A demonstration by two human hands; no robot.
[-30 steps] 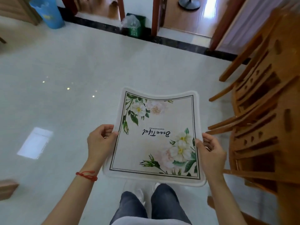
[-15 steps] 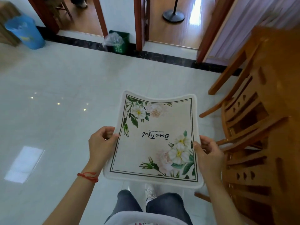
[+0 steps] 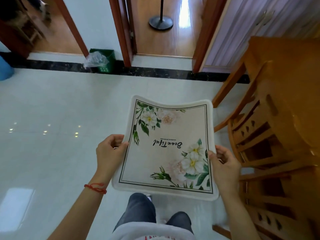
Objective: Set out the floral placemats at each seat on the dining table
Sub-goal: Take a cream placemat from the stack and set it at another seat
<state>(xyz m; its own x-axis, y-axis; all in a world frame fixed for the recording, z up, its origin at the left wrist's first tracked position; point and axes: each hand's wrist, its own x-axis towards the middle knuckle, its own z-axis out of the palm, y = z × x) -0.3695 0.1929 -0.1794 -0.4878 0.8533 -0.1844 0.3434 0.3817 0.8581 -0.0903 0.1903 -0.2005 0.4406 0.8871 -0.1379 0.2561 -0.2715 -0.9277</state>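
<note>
1. We observe one floral placemat (image 3: 166,148) held in the air in front of the body, above the white tiled floor (image 3: 52,110). It rests on no surface.
2. The left hand (image 3: 109,151) grips the placemat's left edge near its middle, thumb on the printed face, fingers curled beneath.
3. The right hand (image 3: 223,167) grips the right edge opposite, thumb on top by the lower flower cluster, fingers folded underneath. Both hands are closed on the placemat.
4. The placemat lies between the two hands, printed side up, its far edge sagging in a shallow curve. The script wording reads upside down from our viewpoint.
5. A red string bracelet (image 3: 96,187) sits on the left wrist.
6. Wooden chairs (image 3: 265,135) stand just to the right of the right hand, apart from the placemat.
7. A green bin (image 3: 103,64) lined with a clear bag stands against the far wall, well apart from the placemat.
8. The person's legs in dark trousers (image 3: 138,210) show below the placemat's near edge.
</note>
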